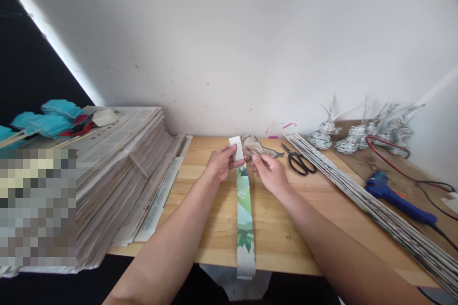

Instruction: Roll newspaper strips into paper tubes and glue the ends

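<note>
A long paper strip (pixel 244 219) with green leaf print runs down the middle of the table, and its lower end hangs over the front edge. My left hand (pixel 223 161) pinches the top of the strip between thumb and fingers, where a white, folded-looking end (pixel 235 150) sticks up. Just right of the strip is my right hand (pixel 269 169), its thumb and fingertips pressed together; whatever they may hold is too small to make out. Behind the hands lies a crumpled beige-grey cloth (pixel 253 146). Black-handled scissors (pixel 301 162) rest to its right.
A tall stack of newspapers (pixel 118 171) fills the left side, with blue folded pieces (pixel 53 119) on top. Rolled paper sticks (pixel 343 186) lie diagonally on the right. Beyond them are a blue glue gun (pixel 400 200) and several woven paper shapes (pixel 322 134) by the wall.
</note>
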A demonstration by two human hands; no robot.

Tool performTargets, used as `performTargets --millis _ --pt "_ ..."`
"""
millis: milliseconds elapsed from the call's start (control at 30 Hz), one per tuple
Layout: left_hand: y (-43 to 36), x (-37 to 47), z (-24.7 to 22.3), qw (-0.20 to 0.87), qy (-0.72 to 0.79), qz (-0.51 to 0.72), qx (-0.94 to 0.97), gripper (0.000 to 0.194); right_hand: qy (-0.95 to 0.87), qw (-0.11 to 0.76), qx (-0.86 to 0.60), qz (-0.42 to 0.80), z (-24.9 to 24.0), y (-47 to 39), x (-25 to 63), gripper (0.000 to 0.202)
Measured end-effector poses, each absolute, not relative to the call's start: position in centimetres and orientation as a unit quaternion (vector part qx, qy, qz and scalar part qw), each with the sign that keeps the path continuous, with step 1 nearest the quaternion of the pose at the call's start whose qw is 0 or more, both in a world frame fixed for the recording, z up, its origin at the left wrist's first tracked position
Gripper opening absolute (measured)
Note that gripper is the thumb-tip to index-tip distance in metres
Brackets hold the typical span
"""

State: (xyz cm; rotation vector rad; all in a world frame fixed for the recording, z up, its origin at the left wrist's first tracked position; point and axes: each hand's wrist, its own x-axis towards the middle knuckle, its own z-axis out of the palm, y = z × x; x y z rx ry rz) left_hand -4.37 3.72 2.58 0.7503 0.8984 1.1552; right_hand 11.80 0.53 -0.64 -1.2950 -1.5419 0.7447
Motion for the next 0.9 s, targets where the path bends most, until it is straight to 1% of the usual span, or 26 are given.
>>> performTargets --millis 67,133,200,233,300,367,467,600,767,900 --pt "3.6 -4.2 2.5 0.683 0.400 0.506 0.341 0.012 -0.650 0.460 -0.585 0.152 -0.8 1.4 13.1 0.033" --pt "3.4 -4.0 2.4 0.689 0.395 0.496 0.351 0.012 -0.659 0.383 -0.647 0.028 -1.2 2.1 14.1 0.039" --pt "3.0 -3.6 2.4 0.697 0.393 0.481 0.360 0.011 -0.660 0.300 -0.688 -0.024 -1.4 2.4 14.6 0.044" --pt "2.8 -3.4 2.3 0.699 0.393 0.473 0.364 0.011 -0.660 0.273 -0.699 -0.033 -1.5 2.5 14.7 0.043" --pt "2.4 -3.0 2.3 0.702 0.396 0.460 0.373 0.012 -0.659 0.251 -0.708 -0.033 -1.5 2.5 14.6 0.037" --pt "2.2 -2.7 2.3 0.703 0.399 0.448 0.382 0.013 -0.650 0.253 -0.717 -0.022 -1.3 2.7 14.4 0.031" --pt "2.0 -2.4 2.1 0.700 0.404 0.432 0.401 0.014 -0.634 0.262 -0.728 -0.001 -1.1 3.4 14.5 0.028" --pt "2.0 -2.3 1.9 0.685 0.407 0.426 0.429 0.016 -0.630 0.264 -0.730 -0.001 -1.4 4.5 14.7 0.033" --pt "1.8 -2.3 1.9 0.679 0.406 0.430 0.436 0.018 -0.640 0.272 -0.719 0.005 -1.5 4.9 14.9 0.051" --pt "1.8 -2.4 2.1 0.674 0.405 0.431 0.443 0.015 -0.678 0.263 -0.686 0.014 -1.3 4.8 15.1 0.045"
